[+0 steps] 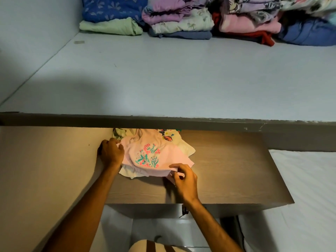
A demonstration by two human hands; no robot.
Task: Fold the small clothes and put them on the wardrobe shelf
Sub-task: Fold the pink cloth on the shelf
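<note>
Pink top: a small pink top [154, 157] with a flower print lies on the wooden board [227, 170], near the back edge, left of the middle. It sits on top of other small clothes.
Clothes under it: a pale yellow piece [185, 146] sticks out on the right and at the front. Part of the pile is hidden under the shelf edge.
Left hand: the left hand [111, 153] is at the left side of the pink top. Its fingers are curled tight on the cloth.
Right hand: the right hand [183, 180] is at the front edge of the pink top. Its thumb and fingers pinch the hem.
Shelf: the grey shelf [163, 79] is above the board. Its front half is bare.
Folded piles: folded clothes [181, 20] stand in a row along the back edge of the shelf, from near the left corner to the right side.
</note>
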